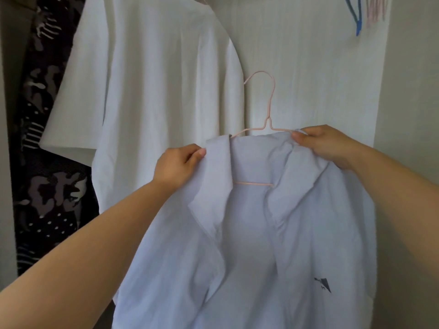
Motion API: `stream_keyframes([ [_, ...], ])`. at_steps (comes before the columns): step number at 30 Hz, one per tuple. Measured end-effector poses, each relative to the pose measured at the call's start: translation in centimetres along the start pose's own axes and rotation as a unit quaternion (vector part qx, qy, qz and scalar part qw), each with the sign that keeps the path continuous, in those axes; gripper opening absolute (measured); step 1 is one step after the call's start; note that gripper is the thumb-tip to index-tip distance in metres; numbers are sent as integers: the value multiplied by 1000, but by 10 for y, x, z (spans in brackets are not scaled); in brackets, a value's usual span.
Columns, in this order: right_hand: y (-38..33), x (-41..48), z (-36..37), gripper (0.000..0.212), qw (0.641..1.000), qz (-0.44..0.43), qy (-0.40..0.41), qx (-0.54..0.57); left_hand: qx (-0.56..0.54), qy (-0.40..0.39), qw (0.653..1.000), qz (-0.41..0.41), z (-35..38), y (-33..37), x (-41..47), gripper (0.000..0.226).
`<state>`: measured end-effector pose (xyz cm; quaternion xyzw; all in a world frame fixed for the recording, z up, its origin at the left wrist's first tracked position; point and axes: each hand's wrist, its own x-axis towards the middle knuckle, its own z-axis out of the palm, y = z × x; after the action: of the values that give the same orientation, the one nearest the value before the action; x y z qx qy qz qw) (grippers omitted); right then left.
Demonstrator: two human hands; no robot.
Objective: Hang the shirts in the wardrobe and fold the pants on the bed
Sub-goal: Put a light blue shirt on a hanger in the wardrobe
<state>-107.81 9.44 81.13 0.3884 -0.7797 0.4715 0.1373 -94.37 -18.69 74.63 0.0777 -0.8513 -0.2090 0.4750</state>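
Hands on collar: left hand (180,162) pinches cloth at 9 o'clock, right hand (325,146) at 2, both clamped to spread the pale blue collared shirt (249,233) over the thin pink wire hanger (268,119). Hook free at 12, so not yet hung. Plain white T-shirt (154,79) hangs at 10.

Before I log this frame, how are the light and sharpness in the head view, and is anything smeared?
Head view: the light is soft and even, with no glare or hard shadows; the dark logo on the pale shirt is smeared by blur and unreadable; the blue hanger at top right is soft too.
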Motion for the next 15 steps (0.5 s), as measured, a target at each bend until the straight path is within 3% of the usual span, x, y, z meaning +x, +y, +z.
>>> stream_keyframes([
  [5, 13, -1, -5, 20, 1000, 15, -21, -10, -92, -29, 995, -13, -1, 10, 15, 42],
  [9, 11, 1, 3, 29, 987, -46, -63, -137, -69, -15, 997, 4, -3, 41, 36, 41],
  [13, 11, 8, 19, 29, 988, -88, 68, -110, -121, 72, 988, 67, 4, 72, 40, 39],
  [15, 15, 10, 16, 21, 984, -68, 158, -43, -101, 93, 982, 128, 2, 67, 37, 23],
])
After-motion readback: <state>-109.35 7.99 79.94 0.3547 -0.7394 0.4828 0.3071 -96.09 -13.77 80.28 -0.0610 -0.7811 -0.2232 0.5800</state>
